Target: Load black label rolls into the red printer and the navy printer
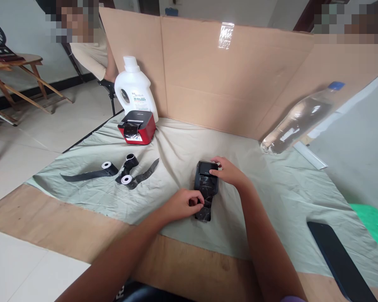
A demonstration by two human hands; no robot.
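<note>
A small black handheld device, which looks like a portable label printer [208, 168], lies on the cloth in front of me. From its near end a glossy black strip [203, 214] runs toward me and rests on the cloth. My left hand [191, 203] is closed at the strip's left edge, thumb and forefinger pinched on it. With thumb and fingers my right hand [226, 170] grips the upper right edge of the device, by its lid. Several rolls of black tape [127, 179] with white cores lie to the left, two with loose tails.
Behind the rolls stand a red and black printer [140, 130] and a white detergent jug [135, 86]. A cardboard panel [201, 71] closes off the back. At right, a clear bottle [296, 121] leans against it; a dark phone [337, 256] lies nearer. A person [91, 56] sits behind, left.
</note>
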